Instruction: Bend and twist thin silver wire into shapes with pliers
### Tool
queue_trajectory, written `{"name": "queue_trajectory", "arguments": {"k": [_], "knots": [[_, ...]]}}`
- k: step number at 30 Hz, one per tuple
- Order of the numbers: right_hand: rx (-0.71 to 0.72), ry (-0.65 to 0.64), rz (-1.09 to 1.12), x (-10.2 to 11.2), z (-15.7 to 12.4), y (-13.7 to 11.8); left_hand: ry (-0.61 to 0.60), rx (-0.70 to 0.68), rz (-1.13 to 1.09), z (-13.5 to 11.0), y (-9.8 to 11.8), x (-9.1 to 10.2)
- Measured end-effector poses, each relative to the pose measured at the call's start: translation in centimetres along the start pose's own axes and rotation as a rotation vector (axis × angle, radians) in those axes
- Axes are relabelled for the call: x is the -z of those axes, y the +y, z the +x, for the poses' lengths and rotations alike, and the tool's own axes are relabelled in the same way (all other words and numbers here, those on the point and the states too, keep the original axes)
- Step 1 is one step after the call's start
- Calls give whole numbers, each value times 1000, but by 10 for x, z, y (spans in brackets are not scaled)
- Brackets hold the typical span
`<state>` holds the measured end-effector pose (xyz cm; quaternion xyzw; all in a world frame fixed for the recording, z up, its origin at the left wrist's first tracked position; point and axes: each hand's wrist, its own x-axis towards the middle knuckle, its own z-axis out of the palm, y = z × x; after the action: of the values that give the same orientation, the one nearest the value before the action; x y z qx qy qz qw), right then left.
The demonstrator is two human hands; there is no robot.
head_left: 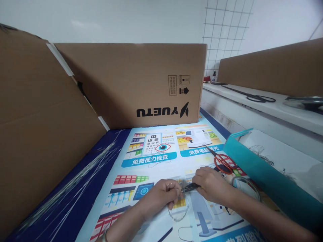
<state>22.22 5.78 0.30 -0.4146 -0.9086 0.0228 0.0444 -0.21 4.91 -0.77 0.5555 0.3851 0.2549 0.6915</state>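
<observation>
My left hand (168, 192) is closed, pinching a thin beaded chain (178, 220) that hangs in a loop below the fingers. My right hand (208, 183) grips dark pliers (191, 187), whose jaws point left and meet the chain at the left fingertips. Whether the jaws are closed on a link is too small to tell. A loose curved wire piece (184, 228) lies on the printed sheet (148, 173) below the loop. Beyond the right hand rest red-handled scissors (224, 163). A clear round dish or roll (248, 188) is partly hidden behind the right forearm.
A teal box (267, 171) with a white inside holds thin wire coils (261, 154) at right. Cardboard panels (121, 87) stand at the left and back. Long pale strands (75, 181) lie on the blue surface. Black scissors (259, 98) rest on the white ledge.
</observation>
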Motion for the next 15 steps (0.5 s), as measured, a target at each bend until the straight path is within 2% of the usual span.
{"name": "queue_trajectory", "arguments": {"k": [6,15], "knots": [[-26,-7,-3,-2,1,-2,31,18,-46,2,-3,-1],[-22,-6,40,-9,1,0,-23,33,-14,1,0,1]]}}
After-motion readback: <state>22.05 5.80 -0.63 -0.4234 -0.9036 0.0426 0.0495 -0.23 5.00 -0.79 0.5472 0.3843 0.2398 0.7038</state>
